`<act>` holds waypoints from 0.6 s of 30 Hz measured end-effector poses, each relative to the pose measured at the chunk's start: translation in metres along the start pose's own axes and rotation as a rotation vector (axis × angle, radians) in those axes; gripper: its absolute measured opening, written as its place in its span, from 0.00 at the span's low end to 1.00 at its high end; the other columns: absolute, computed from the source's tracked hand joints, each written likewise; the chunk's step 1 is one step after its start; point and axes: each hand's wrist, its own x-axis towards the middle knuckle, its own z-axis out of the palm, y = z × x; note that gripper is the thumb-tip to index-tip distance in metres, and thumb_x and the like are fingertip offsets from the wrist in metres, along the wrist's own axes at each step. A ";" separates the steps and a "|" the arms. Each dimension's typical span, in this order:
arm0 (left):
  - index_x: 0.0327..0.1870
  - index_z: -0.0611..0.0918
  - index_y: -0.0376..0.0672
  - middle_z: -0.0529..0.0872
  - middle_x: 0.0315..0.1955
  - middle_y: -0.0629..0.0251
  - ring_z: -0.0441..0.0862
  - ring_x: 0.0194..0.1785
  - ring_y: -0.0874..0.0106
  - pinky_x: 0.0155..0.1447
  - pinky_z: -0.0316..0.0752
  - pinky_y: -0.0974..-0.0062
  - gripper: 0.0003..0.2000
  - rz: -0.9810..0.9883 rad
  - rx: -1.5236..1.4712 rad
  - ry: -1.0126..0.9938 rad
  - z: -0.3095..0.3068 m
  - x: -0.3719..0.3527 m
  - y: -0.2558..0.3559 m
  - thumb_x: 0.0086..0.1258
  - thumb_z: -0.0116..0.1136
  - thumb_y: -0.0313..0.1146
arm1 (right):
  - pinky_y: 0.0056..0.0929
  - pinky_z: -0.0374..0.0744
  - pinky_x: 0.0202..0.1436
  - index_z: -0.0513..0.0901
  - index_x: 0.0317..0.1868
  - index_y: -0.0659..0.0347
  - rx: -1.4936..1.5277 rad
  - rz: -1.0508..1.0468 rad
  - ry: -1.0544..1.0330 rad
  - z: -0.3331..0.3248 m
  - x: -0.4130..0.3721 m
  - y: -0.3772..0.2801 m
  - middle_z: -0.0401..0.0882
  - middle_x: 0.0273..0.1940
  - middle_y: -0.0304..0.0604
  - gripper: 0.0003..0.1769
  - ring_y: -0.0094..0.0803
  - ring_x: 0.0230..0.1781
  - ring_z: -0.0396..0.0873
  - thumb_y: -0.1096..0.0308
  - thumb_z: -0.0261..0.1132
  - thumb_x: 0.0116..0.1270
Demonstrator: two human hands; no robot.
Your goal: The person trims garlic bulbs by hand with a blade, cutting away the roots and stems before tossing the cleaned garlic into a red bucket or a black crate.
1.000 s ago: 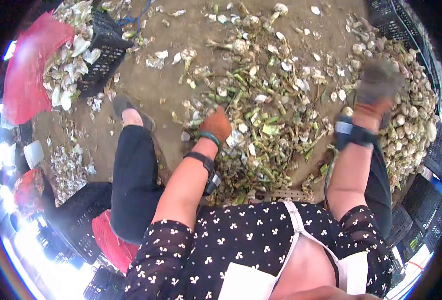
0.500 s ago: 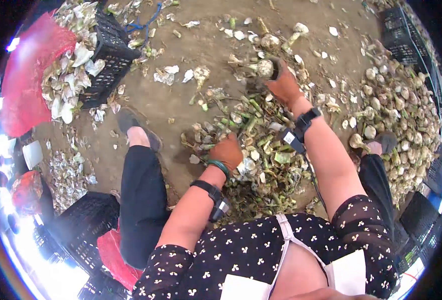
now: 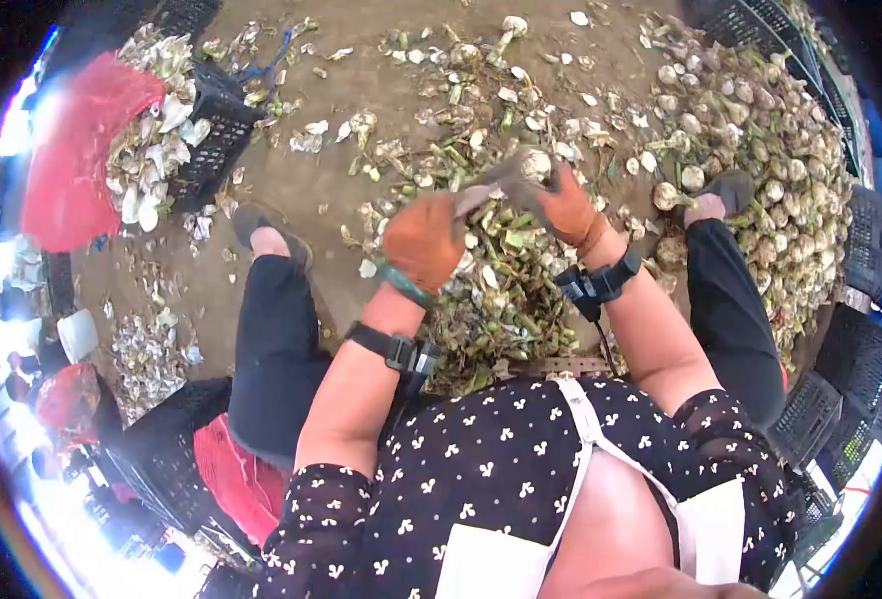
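Observation:
My right hand (image 3: 567, 212), in an orange-brown work glove with dark fingers, is closed around a garlic bulb (image 3: 535, 166) with roots and pale skin. My left hand (image 3: 424, 243), gloved alike, is closed in a fist. A flat grey blade (image 3: 476, 199), blurred by motion, points from this fist toward the bulb; its handle is hidden. Both hands are raised over a heap of cut garlic stalks and skins (image 3: 506, 309) between my legs. Whether the blade touches the bulb's stalk cannot be made out.
A large pile of garlic bulbs (image 3: 776, 190) lies to the right beside my foot. Black crates (image 3: 213, 135) stand at upper left, one heaped with pale husks, next to a red mesh bag (image 3: 86, 150). More crates (image 3: 861, 339) are at right. Loose bulbs and scraps litter the ground ahead.
My right hand has drawn back from the ground ahead, bringing a garlic bulb closer. My left hand has risen from the stalk heap, and the blade now shows beside the bulb.

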 end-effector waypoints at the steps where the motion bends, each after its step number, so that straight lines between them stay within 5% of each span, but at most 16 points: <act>1: 0.33 0.74 0.43 0.76 0.26 0.56 0.75 0.28 0.57 0.31 0.72 0.63 0.12 -0.003 0.005 -0.002 -0.006 0.003 0.010 0.46 0.58 0.30 | 0.30 0.71 0.50 0.74 0.48 0.61 0.005 0.000 -0.003 -0.001 -0.004 0.004 0.77 0.44 0.44 0.16 0.31 0.46 0.74 0.69 0.56 0.58; 3: 0.32 0.74 0.43 0.76 0.24 0.61 0.76 0.26 0.64 0.27 0.72 0.68 0.11 0.297 0.055 0.166 -0.011 0.006 0.025 0.44 0.56 0.29 | 0.32 0.71 0.49 0.76 0.45 0.58 -0.480 -0.306 -0.244 -0.006 -0.007 0.012 0.77 0.44 0.43 0.15 0.33 0.44 0.75 0.68 0.56 0.57; 4: 0.32 0.74 0.44 0.76 0.24 0.63 0.76 0.26 0.65 0.27 0.72 0.68 0.11 0.319 0.060 0.196 -0.009 0.006 0.028 0.44 0.55 0.29 | 0.32 0.71 0.48 0.76 0.44 0.56 -0.167 -0.193 -0.197 -0.003 -0.014 0.009 0.77 0.43 0.42 0.14 0.36 0.43 0.75 0.68 0.57 0.55; 8: 0.33 0.74 0.44 0.76 0.25 0.62 0.76 0.26 0.63 0.28 0.72 0.68 0.11 0.301 0.019 0.210 -0.005 -0.001 0.032 0.45 0.54 0.27 | 0.34 0.71 0.47 0.77 0.43 0.57 0.006 -0.163 -0.225 -0.003 -0.014 0.022 0.78 0.41 0.42 0.14 0.37 0.42 0.75 0.65 0.57 0.55; 9: 0.34 0.74 0.44 0.77 0.26 0.61 0.77 0.28 0.62 0.29 0.72 0.66 0.11 0.248 -0.030 0.137 -0.004 -0.003 0.031 0.47 0.53 0.28 | 0.34 0.71 0.47 0.77 0.42 0.57 0.055 -0.146 -0.228 -0.003 -0.015 0.024 0.78 0.41 0.43 0.14 0.37 0.41 0.75 0.64 0.57 0.55; 11: 0.35 0.74 0.44 0.78 0.27 0.60 0.77 0.29 0.61 0.30 0.72 0.65 0.10 0.182 -0.086 0.057 0.007 -0.014 0.024 0.49 0.51 0.28 | 0.35 0.72 0.46 0.77 0.42 0.59 -0.434 0.039 -0.101 -0.005 -0.028 -0.015 0.78 0.41 0.44 0.16 0.38 0.41 0.76 0.60 0.59 0.54; 12: 0.36 0.73 0.44 0.78 0.28 0.59 0.77 0.30 0.59 0.31 0.72 0.63 0.10 -0.029 0.032 -0.146 0.017 -0.020 0.013 0.51 0.49 0.28 | 0.35 0.72 0.46 0.76 0.42 0.61 -0.109 0.122 -0.092 -0.002 -0.024 0.006 0.78 0.40 0.47 0.19 0.40 0.40 0.76 0.59 0.62 0.53; 13: 0.37 0.73 0.43 0.78 0.29 0.58 0.77 0.32 0.57 0.33 0.72 0.61 0.09 -0.238 0.151 -0.339 0.027 -0.021 0.000 0.53 0.47 0.29 | 0.34 0.71 0.48 0.76 0.42 0.63 -0.326 0.079 0.162 0.003 -0.033 -0.008 0.78 0.40 0.49 0.19 0.42 0.43 0.75 0.59 0.62 0.53; 15: 0.40 0.72 0.42 0.79 0.34 0.56 0.78 0.36 0.55 0.37 0.72 0.59 0.11 -0.368 0.152 -0.478 0.041 -0.035 -0.023 0.57 0.44 0.30 | 0.35 0.69 0.51 0.74 0.45 0.65 -0.160 0.165 0.091 -0.001 -0.023 0.001 0.76 0.43 0.52 0.22 0.43 0.46 0.73 0.60 0.63 0.53; 17: 0.44 0.72 0.41 0.79 0.37 0.53 0.78 0.39 0.54 0.42 0.72 0.59 0.13 -0.477 0.263 -0.679 0.048 -0.045 -0.034 0.58 0.44 0.30 | 0.35 0.68 0.54 0.69 0.50 0.66 -0.372 0.118 0.135 -0.003 -0.013 0.047 0.73 0.47 0.54 0.26 0.43 0.49 0.71 0.62 0.63 0.52; 18: 0.47 0.71 0.40 0.79 0.39 0.51 0.78 0.41 0.54 0.44 0.72 0.59 0.15 -0.504 0.223 -0.765 0.048 -0.044 -0.039 0.58 0.44 0.31 | 0.34 0.68 0.55 0.65 0.54 0.63 -0.490 0.260 0.126 0.001 -0.008 0.037 0.72 0.48 0.55 0.31 0.45 0.50 0.70 0.60 0.64 0.51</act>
